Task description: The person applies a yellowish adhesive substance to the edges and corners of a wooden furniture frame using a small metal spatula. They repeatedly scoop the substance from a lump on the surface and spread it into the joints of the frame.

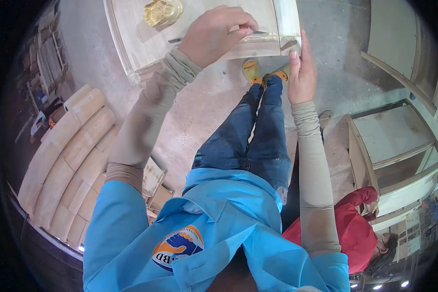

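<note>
My left hand [216,36] is closed in a pinch on a thin dark blade [261,32] above the near edge of a pale wooden furniture piece [214,19]. A dark tip shows on the other side of this hand, and I cannot tell whether it belongs to the same tool. My right hand [302,75] lies along the piece's right corner, fingers stretched out against its side and thumb apart. Beside the thumb is a brown patch [288,45] on the wood. A clear tub [176,10] with a lumpy yellowish paste [156,13] stands on the top, left of my left hand.
Curved wooden panels [68,160] are stacked at the left. An open wooden cabinet frame [396,141] stands at the right, with more furniture behind it. A person in a red top [353,233] is close by at the lower right. Grey concrete floor [336,53] lies between.
</note>
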Tool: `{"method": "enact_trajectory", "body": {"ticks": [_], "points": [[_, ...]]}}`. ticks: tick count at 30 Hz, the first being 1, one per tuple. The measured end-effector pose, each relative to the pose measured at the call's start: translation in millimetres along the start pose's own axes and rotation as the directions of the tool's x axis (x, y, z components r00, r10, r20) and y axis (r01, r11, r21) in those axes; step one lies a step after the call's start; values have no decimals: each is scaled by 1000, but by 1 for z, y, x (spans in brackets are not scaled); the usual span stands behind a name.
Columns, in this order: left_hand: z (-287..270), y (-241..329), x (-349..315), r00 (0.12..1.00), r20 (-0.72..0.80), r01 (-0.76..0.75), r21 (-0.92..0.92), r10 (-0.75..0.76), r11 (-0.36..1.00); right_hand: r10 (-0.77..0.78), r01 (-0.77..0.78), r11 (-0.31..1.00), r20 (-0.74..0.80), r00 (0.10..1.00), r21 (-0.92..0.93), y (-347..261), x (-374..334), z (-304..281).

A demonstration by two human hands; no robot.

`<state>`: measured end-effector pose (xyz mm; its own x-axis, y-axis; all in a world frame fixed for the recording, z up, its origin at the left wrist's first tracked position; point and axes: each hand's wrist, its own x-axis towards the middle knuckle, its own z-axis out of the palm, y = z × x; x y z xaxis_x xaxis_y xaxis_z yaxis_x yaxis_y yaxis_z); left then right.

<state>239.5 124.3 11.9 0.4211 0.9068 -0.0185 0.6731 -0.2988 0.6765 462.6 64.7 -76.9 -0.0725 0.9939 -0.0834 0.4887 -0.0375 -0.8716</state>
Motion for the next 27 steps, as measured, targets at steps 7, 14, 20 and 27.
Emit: {"method": "enact_trajectory", "body": {"ticks": [7, 14, 20, 27], "points": [[15, 6, -37, 943, -31, 312, -255, -330, 915, -84, 99, 967, 72, 994, -236, -11, 0, -13], [21, 10, -60, 919, -83, 349, -282, -385, 894, -258, 327, 864, 221, 941, -383, -30, -9, -25], [42, 23, -73, 817, -218, 356, -538, -534, 764, -183, 192, 941, 61, 981, -279, -37, 21, -42], [57, 39, -75, 754, -321, 365, -520, -573, 772, 8, -23, 998, 243, 970, 56, -40, 115, -29]]}}
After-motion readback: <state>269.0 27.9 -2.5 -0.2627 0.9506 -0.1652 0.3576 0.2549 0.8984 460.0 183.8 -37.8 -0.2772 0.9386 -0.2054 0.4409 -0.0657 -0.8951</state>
